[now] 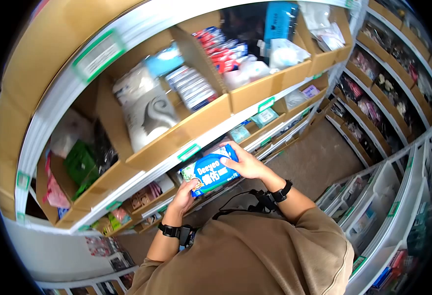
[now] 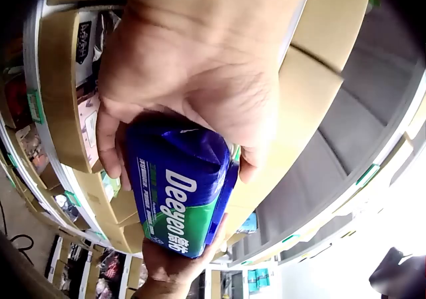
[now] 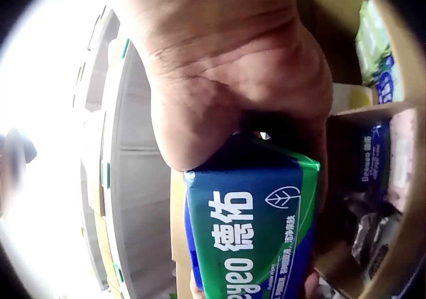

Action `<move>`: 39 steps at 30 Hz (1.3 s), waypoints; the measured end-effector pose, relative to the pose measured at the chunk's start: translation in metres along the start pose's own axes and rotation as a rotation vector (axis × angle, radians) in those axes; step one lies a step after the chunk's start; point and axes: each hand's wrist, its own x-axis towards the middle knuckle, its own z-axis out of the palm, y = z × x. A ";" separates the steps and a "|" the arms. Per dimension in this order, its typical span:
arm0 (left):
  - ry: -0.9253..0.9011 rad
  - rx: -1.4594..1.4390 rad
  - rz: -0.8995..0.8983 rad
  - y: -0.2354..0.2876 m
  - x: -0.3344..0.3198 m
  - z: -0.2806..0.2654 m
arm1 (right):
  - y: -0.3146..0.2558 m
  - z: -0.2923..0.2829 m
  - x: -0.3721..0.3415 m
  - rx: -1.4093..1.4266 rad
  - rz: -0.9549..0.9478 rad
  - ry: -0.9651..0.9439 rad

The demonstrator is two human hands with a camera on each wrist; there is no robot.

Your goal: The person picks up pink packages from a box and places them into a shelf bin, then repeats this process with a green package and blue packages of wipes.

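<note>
A blue, green and white pack of wet wipes [image 1: 210,171] with "Deeyeo" lettering is held in front of the body, level with the lower shelf rows. My left hand [image 1: 180,197] grips its near left end, the thumb on the printed face. At the far right end, my right hand [image 1: 246,164] grips it with the thumb over the top face. The left wrist view shows the pack's long side [image 2: 174,186] below the left hand [image 2: 193,79]. In the right wrist view, green and blue printing faces the camera under the right hand [image 3: 233,93].
Shelving with cardboard bins [image 1: 181,118] of packaged goods runs along the left and ahead. More racks [image 1: 393,69] stand at the far right, with white plastic bins [image 1: 373,206] close on the right. Another Deeyeo pack [image 3: 374,154] lies in a cardboard bin.
</note>
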 end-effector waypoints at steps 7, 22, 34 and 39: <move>-0.140 0.125 -0.202 0.008 0.086 0.052 | 0.023 -0.083 -0.027 0.062 0.120 0.162; -0.268 0.422 -0.310 -0.024 0.196 0.144 | 0.086 -0.162 -0.113 0.247 0.184 0.533; -0.189 0.413 -0.583 -0.046 0.217 0.160 | 0.125 -0.160 -0.146 0.379 0.257 0.640; -0.153 0.243 -0.555 -0.048 0.213 0.158 | 0.127 -0.160 -0.137 0.380 0.261 0.628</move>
